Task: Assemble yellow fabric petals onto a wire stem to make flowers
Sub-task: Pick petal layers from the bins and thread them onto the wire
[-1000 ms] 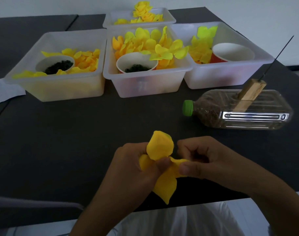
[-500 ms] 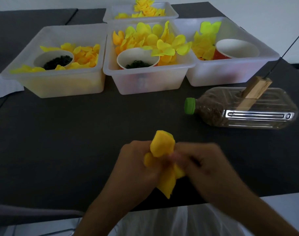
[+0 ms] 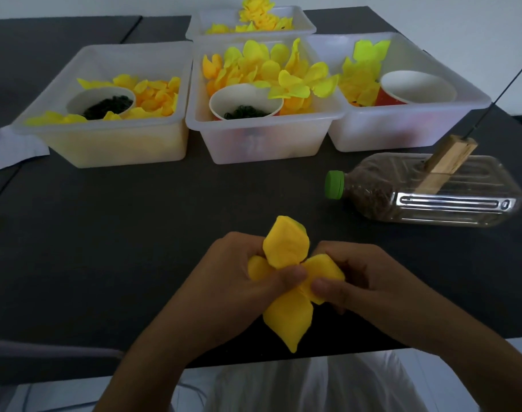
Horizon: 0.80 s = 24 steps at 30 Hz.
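Pinching the yellow petal piece (image 3: 289, 281) at its centre, the left hand (image 3: 239, 281) and right hand (image 3: 364, 278) both have thumb and curled fingers (image 3: 292, 275) closed on the fabric just above the near desk (image 3: 135, 248) edge. Holding that centre tight would probably keep the petals lined up. Beyond the fingers, far right, the wire stem (image 3: 503, 93) stands in a wooden block (image 3: 444, 165) on a bottle (image 3: 432, 191), with petal bins (image 3: 254, 144) farthest.

Beyond my two hands I count four plastic bins (image 3: 111, 150), three paper cups (image 3: 245, 98), one bottle (image 3: 432, 197) and one wire (image 3: 503, 93) off to their right.
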Each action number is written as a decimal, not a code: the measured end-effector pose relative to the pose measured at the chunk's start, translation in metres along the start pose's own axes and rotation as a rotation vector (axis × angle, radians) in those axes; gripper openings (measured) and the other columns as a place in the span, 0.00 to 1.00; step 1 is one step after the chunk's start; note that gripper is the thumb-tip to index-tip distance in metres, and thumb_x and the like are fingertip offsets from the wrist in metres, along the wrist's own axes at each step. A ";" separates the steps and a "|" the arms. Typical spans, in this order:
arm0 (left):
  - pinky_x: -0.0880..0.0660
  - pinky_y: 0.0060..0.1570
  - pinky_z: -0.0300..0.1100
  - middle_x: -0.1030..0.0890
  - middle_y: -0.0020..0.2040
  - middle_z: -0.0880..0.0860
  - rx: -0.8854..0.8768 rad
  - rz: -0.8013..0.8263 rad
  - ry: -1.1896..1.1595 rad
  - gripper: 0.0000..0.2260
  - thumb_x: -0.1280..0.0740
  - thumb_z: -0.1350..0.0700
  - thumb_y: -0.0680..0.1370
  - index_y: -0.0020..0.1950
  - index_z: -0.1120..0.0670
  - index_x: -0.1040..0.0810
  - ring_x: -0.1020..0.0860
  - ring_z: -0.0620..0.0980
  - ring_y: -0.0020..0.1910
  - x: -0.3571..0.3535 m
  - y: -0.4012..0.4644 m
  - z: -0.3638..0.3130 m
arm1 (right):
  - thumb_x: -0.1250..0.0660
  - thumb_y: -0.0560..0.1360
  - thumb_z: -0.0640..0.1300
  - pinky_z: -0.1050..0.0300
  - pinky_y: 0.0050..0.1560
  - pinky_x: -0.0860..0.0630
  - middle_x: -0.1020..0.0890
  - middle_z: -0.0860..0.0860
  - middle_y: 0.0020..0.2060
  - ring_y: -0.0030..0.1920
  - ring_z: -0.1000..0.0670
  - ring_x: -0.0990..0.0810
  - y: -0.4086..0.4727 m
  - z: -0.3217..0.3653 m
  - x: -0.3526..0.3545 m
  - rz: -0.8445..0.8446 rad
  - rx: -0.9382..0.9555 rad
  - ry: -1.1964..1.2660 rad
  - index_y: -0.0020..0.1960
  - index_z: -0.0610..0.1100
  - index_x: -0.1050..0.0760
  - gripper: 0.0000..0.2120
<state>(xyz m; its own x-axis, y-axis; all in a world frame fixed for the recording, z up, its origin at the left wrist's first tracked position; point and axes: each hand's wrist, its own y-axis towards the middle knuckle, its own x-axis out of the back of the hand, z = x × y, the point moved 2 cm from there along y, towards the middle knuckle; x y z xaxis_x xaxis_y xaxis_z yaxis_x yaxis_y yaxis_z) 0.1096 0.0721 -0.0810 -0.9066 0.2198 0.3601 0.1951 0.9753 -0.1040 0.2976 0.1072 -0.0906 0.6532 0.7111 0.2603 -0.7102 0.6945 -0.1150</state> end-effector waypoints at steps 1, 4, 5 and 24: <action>0.22 0.37 0.47 0.17 0.38 0.51 0.012 0.031 0.014 0.13 0.29 0.41 0.72 0.42 0.51 0.18 0.18 0.49 0.37 0.001 0.001 -0.002 | 0.33 0.74 0.55 0.60 0.40 0.24 0.21 0.51 0.39 0.37 0.55 0.23 -0.001 0.000 0.002 0.041 -0.036 0.029 0.47 0.51 0.22 0.08; 0.20 0.41 0.43 0.16 0.44 0.44 0.039 0.078 0.015 0.13 0.28 0.39 0.68 0.48 0.43 0.20 0.18 0.43 0.43 0.002 0.002 -0.006 | 0.32 0.75 0.47 0.58 0.42 0.23 0.19 0.47 0.43 0.37 0.53 0.21 -0.003 0.002 0.007 0.157 -0.095 0.081 0.53 0.46 0.21 0.09; 0.21 0.42 0.42 0.17 0.46 0.43 0.033 0.079 0.010 0.13 0.27 0.40 0.68 0.49 0.42 0.21 0.18 0.42 0.44 0.002 0.002 -0.007 | 0.32 0.75 0.47 0.59 0.41 0.23 0.18 0.47 0.43 0.36 0.53 0.21 -0.002 0.004 0.007 0.173 -0.103 0.069 0.53 0.47 0.20 0.08; 0.26 0.44 0.35 0.24 0.54 0.35 -0.059 -0.092 0.211 0.12 0.34 0.40 0.68 0.51 0.34 0.24 0.25 0.34 0.53 -0.006 -0.001 -0.017 | 0.43 0.56 0.82 0.55 0.33 0.27 0.22 0.42 0.28 0.29 0.46 0.25 0.000 0.000 -0.004 -0.356 -0.089 -0.046 0.38 0.42 0.22 0.42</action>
<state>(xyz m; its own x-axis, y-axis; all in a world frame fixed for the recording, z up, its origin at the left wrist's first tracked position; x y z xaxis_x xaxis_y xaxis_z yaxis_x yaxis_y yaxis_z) 0.1215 0.0706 -0.0669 -0.8245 0.1239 0.5521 0.1424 0.9898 -0.0093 0.2949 0.1040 -0.0921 0.8413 0.4190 0.3415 -0.4137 0.9057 -0.0921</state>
